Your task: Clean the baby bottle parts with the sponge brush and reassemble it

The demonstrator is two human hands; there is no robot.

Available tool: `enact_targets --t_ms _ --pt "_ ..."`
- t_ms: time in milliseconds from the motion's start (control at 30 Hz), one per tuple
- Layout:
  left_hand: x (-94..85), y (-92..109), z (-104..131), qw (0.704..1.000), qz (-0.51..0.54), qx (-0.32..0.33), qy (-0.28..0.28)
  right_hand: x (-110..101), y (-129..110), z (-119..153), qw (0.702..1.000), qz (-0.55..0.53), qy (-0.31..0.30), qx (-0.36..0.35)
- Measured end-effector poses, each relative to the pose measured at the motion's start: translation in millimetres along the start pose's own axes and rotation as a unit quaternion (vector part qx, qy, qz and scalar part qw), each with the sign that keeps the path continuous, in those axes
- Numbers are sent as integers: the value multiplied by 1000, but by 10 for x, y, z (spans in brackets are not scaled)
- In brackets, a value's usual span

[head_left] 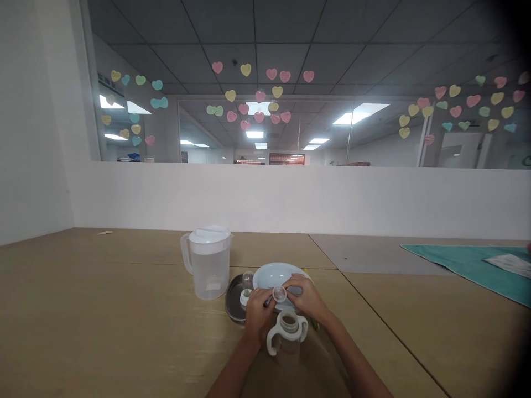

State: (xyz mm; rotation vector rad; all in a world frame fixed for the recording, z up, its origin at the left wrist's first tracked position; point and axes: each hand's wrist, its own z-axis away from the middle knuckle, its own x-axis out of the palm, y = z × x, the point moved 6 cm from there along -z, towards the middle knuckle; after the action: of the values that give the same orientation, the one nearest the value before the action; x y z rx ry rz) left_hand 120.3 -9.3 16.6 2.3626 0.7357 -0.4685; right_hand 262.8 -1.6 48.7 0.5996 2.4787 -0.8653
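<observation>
My left hand point(259, 312) and my right hand point(306, 298) are both closed on a small round translucent piece point(279, 294), perhaps a bottle nipple, its rim facing me. Something thin and dark shows by my left fingers, too small to name. Just below my hands an open baby bottle point(287, 345) with two white handles stands upright on the table. Left of my left hand, a metal bowl point(230, 304) holds a white bottle collar point(244, 298) and a clear dome cap point(248, 279). Behind my hands sits a pale plate or shallow bowl point(274, 269), partly covered by them.
A lidded translucent pitcher point(211, 271) stands at the left behind the metal bowl. Something yellow-green point(315, 325) peeks out beside my right wrist. A teal cloth point(456, 265) with a white sheet point(510, 264) lies far right. A white wall closes off the table's back.
</observation>
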Motion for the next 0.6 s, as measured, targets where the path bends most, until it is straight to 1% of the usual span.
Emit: enact_targets --t_ms 67,133,233,367,467,533,600 --pt "3 -27 -5 1000 18 -24 -1 5 -54 -6 999 -29 -23 11" --pt "-4 -39 -9 999 29 -43 1 -5 -88 -4 997 -67 -33 17" --pt "-23 -33 -19 998 34 -50 6 0 -118 6 991 -120 -45 22" --pt "-83 -34 -34 998 24 -44 24 48 -115 13 984 -154 -58 63" --pt "-173 -19 -25 997 22 -37 60 57 -130 5 982 -167 -50 73" --pt "-220 23 -10 996 27 -21 77 50 -129 1 983 -162 -42 78" --pt "-227 83 3 997 35 1 73 52 -111 3 984 -153 -42 84"
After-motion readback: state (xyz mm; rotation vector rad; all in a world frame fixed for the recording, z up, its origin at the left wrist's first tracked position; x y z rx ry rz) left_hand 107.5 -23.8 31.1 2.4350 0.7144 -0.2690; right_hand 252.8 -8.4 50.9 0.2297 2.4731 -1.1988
